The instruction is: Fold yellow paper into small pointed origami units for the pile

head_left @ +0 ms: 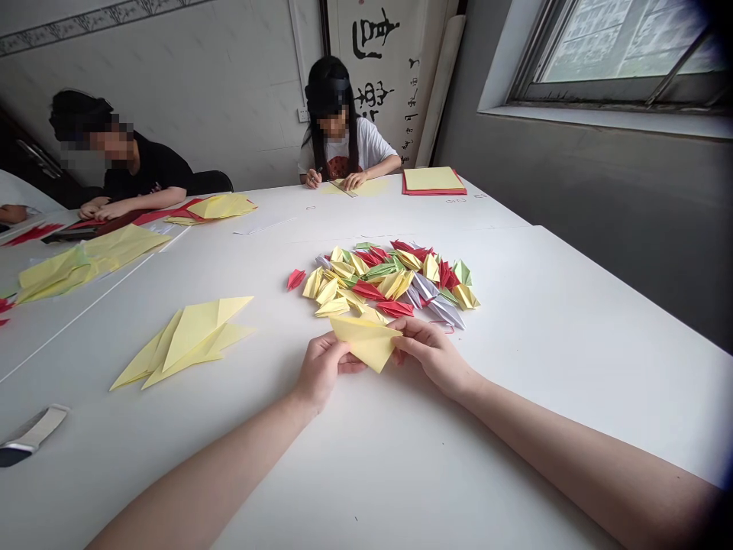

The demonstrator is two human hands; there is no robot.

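Between my two hands, a folded yellow paper [371, 344] is held just above the white table, with one corner pointing down toward me. My left hand [327, 365] pinches its left side, thumb on the near face. My right hand [428, 351] grips the right corner between thumb and fingers. Just beyond lies a pile of small folded paper pieces [395, 284] in red, yellow, green and pale purple. One red folded piece [295, 279] sits apart at the pile's left. To the left of my hands rest several larger folded yellow papers [192, 336], overlapping.
A wristwatch [34, 435] lies at the near left. Across the table [515, 328], one person [343, 145] holds a pen and a ruler over yellow paper; another [131, 168] sits far left by yellow sheets [92, 260]. A stack of red and yellow paper [434, 180] is at the back.
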